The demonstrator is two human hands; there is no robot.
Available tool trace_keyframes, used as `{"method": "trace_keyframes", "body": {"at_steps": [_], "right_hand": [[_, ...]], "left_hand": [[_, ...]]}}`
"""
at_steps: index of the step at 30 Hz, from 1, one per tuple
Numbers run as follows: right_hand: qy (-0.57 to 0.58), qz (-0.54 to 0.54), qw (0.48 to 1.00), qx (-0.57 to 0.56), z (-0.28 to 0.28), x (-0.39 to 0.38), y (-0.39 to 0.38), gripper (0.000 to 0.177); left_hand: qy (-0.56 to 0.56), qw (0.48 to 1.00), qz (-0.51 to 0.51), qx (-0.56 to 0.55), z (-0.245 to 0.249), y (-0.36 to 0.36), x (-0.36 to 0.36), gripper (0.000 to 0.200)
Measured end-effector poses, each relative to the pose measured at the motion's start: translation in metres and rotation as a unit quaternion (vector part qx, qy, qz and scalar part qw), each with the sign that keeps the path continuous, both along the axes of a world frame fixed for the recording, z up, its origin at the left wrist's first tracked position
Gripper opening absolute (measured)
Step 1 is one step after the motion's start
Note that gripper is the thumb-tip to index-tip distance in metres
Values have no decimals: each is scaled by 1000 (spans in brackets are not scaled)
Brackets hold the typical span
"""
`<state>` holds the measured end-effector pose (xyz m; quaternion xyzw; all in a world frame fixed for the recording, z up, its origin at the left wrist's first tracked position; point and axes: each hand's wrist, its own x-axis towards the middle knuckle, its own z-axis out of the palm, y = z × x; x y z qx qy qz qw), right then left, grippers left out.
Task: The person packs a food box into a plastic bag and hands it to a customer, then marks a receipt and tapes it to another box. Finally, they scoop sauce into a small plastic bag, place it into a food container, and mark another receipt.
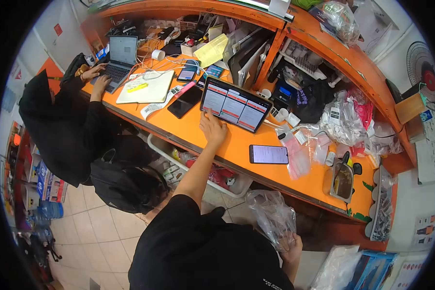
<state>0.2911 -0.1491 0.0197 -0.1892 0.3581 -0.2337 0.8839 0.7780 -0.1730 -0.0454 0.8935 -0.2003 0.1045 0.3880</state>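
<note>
My left hand (212, 129) reaches over the counter, fingers partly stretched, with fingertips at the lower left edge of a tablet (234, 105). The tablet is propped at a slant, and its lit screen shows rows of white panels with red bars. Down at my right side, below the counter's edge, my right hand (291, 249) is closed on a crumpled clear plastic bag (274, 216). A phone with a lit screen (268, 154) lies flat to the right of the tablet. Left of the tablet lies a dark phone (185, 102).
At the left a person in black (58, 130) types on a laptop (123, 58) beside an open notebook (145, 87). Clear plastic packets (343, 121) crowd the counter's right end, near a metal container (341, 181). A white basket (241, 189) stands under the counter, near a black backpack (125, 186).
</note>
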Motion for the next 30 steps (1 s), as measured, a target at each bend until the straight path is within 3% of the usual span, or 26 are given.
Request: {"method": "trace_keyframes", "body": {"at_steps": [13, 20, 22, 30], "right_hand": [[39, -53, 998, -5, -6, -3, 4, 39], [-3, -40, 999, 8, -2, -4, 6, 39], [63, -70, 996, 1, -4, -2, 9, 39], [38, -20, 999, -15, -9, -2, 12, 38]], "left_hand": [[27, 999, 26, -4, 4, 0, -1, 86], [22, 998, 53, -30, 2, -3, -3, 87], [15, 998, 51, -30, 3, -3, -3, 87], [6, 999, 42, -32, 8, -3, -4, 93]]}}
